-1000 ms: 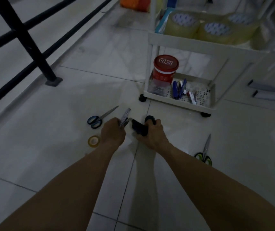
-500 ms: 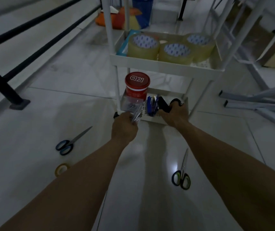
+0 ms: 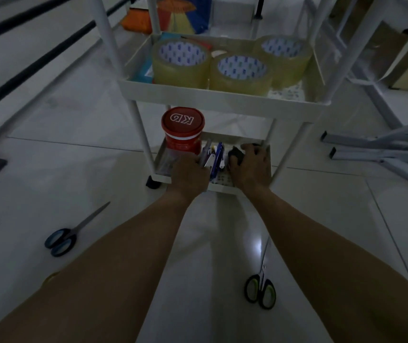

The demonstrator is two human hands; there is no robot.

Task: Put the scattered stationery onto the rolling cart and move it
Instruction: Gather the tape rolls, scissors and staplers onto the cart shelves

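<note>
The white rolling cart [image 3: 222, 96] stands straight ahead on the tiled floor. Both my hands reach into its bottom shelf [image 3: 221, 188]. My left hand [image 3: 190, 173] grips a bunch of silver pens [image 3: 206, 154] beside the red tub [image 3: 183, 131]. My right hand [image 3: 252, 167] holds a black object [image 3: 236, 154] just over the shelf. Blue pens [image 3: 217, 157] lie between my hands. On the floor lie blue-handled scissors [image 3: 70, 235] at the left and green-handled scissors [image 3: 261, 287] at the right. A small tape ring [image 3: 49, 278] peeks out behind my left forearm.
Three big clear tape rolls [image 3: 241, 70] and a blue box fill the cart's top shelf. A black railing [image 3: 24, 68] with a floor post runs along the left. Grey metal frames [image 3: 383, 149] lie on the floor at the right. Colourful items sit behind the cart.
Both hands rose from the floor with their objects and moved forward into the cart's bottom shelf. The view came closer to the cart.
</note>
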